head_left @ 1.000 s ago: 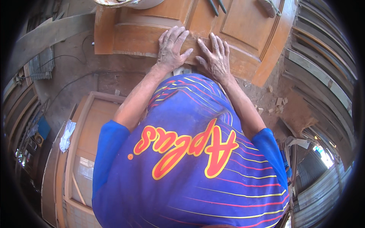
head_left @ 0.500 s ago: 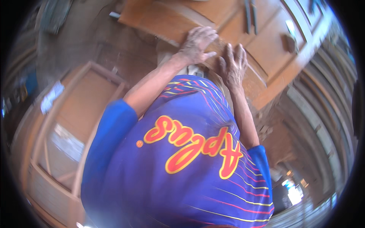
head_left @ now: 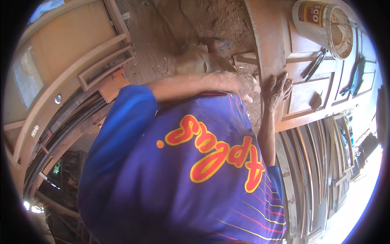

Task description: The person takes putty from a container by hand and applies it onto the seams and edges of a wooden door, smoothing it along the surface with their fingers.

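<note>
A brown panelled wooden door (head_left: 270, 44) lies flat at the right, its near edge beside me. My right hand (head_left: 278, 90) rests on that edge with fingers stretched out, holding nothing I can see. Just off the edge, my left hand (head_left: 245, 84) is in front of my body, its fingers smeared and partly hidden. On the door, beyond my right hand, lie a dark tool with two long handles (head_left: 313, 68) and a small brown flat piece (head_left: 315, 101). Farther off are a white bucket (head_left: 321, 35) with reddish-brown residue inside and a dark-bristled brush with a blue part (head_left: 356, 77).
Wooden frames and a large panel (head_left: 77, 30) stand at the left, with stacked strips (head_left: 67, 118) below them. Many long boards (head_left: 300, 171) lean in a row at the right. Shavings and scraps litter the dirt floor (head_left: 223, 20). A small wooden piece (head_left: 247, 59) stands beside the door.
The view has turned, so the door now lies farther right and the bucket shows. My left hand has come off the door; my right hand is still on its edge.
</note>
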`<action>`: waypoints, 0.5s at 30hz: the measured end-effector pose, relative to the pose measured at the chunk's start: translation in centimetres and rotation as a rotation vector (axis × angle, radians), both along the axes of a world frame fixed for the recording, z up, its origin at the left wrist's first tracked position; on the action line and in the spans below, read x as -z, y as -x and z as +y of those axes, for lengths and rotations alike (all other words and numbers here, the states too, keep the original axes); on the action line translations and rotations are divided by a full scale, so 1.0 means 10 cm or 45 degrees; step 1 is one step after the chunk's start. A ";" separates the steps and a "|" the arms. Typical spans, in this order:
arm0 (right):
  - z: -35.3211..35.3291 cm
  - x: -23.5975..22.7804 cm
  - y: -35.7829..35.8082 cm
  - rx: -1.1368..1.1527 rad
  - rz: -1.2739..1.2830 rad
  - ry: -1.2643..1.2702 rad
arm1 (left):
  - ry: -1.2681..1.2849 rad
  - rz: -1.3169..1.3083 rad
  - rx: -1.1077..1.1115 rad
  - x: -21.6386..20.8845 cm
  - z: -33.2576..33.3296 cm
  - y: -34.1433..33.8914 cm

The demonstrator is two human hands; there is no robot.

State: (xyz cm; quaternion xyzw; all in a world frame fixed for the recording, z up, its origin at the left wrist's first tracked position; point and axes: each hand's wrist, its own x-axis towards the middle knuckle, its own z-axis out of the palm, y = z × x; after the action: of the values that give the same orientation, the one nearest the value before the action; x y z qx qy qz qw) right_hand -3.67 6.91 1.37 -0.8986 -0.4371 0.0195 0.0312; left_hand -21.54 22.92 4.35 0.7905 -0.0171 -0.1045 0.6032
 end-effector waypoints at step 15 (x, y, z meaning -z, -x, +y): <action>0.10 0.02 -0.78 0.260 0.245 0.186 | 0.134 0.766 -0.274 0.24 -0.24 0.97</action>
State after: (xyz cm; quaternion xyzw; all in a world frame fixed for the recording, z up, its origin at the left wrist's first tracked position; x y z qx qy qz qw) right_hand 4.15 7.88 1.21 -0.9323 -0.3359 0.1341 0.0095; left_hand -31.21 20.48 1.94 0.6892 0.2402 -0.2679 0.6289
